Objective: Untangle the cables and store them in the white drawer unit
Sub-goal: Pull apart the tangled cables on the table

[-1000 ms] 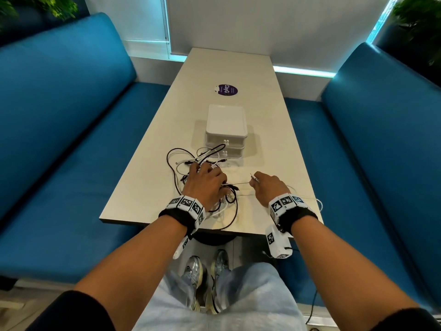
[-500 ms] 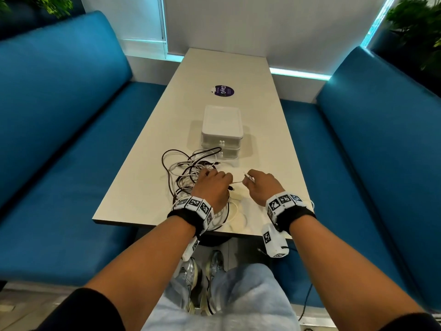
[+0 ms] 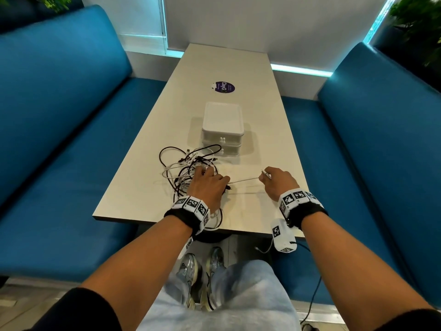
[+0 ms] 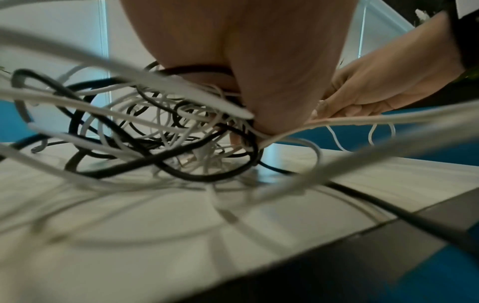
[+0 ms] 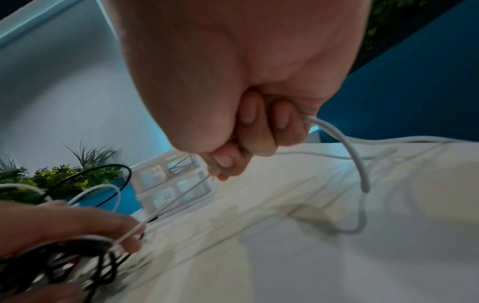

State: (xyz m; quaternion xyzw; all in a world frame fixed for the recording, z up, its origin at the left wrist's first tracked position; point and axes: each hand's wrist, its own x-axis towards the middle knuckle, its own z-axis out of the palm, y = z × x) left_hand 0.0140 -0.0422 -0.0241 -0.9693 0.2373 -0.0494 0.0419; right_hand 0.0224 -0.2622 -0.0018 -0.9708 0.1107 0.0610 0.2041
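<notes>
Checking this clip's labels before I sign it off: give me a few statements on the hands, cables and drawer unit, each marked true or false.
1. The right hand pinches a white cable stretched toward the left hand. True.
2. The left hand rests on the tangle of cables. True.
3. The white drawer unit has a drawer pulled open. False: both drawers look shut.
4. All cables in the tangle are white. False: black and white ones are mixed.
5. The drawer unit stands on the blue bench. False: it stands on the table.
</notes>
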